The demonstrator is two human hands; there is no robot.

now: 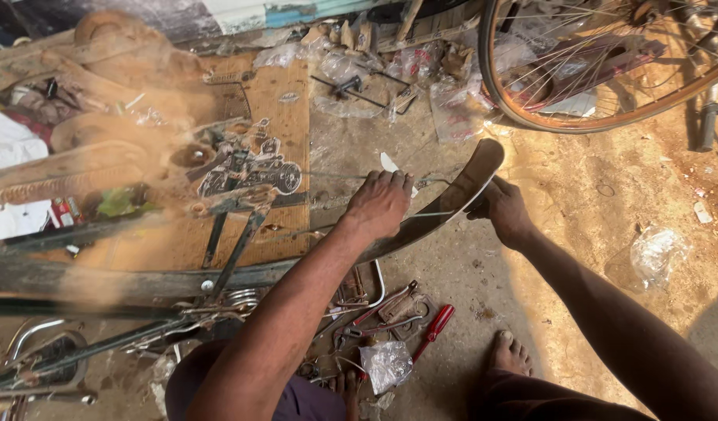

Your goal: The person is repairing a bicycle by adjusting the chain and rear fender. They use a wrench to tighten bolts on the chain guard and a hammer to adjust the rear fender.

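Curved metal mudguard (460,195), centre of scene above dirt ground (577,234): left hand (378,204) clasped over its middle, right hand (503,210) gripping its far right end; bicycle wheel (601,70) far right, red-handled screwdriver (435,327) near.

**What the view hides or cuts off**

The bicycle wheel (608,62) at the upper right is cut by the top and right edges; only its lower arc shows. The left half of the frame is smeared by blur, so the wooden board (273,101) and the dark frame bars (102,281) lose their outlines. The left hand (378,204) covers the middle of the curved metal mudguard (460,191), and the right hand (503,210) hides its underside. Small tools beside the red-handled screwdriver (435,327) are too tangled to tell apart. Both arms leave by the bottom edge.
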